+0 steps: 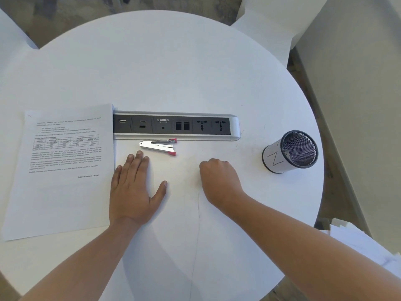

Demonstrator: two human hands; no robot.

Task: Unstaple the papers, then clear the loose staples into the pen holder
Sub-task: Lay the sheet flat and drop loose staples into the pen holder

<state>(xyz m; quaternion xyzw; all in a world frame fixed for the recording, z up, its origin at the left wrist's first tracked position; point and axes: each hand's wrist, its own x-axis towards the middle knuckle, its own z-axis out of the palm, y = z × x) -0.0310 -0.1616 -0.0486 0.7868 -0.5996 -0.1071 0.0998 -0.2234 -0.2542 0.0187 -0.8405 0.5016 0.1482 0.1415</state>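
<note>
Left hand (132, 192) flat, fingers spread, mid-desk (173, 72) beside papers (63, 170); right hand (219, 181) fisted, contents unclear; stapler (158, 146) untouched.

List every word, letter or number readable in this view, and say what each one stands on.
"Public Relations Officer": bold line low on the printed sheet.
"N", or "Z" seen sideways: handwritten on the white wrap of the mesh pen holder.
Body paragraphs and table on the sheet: too blurred to read.
Power and data strip: only sockets and ports, no legible text.
Stapler: no marking visible.
</note>
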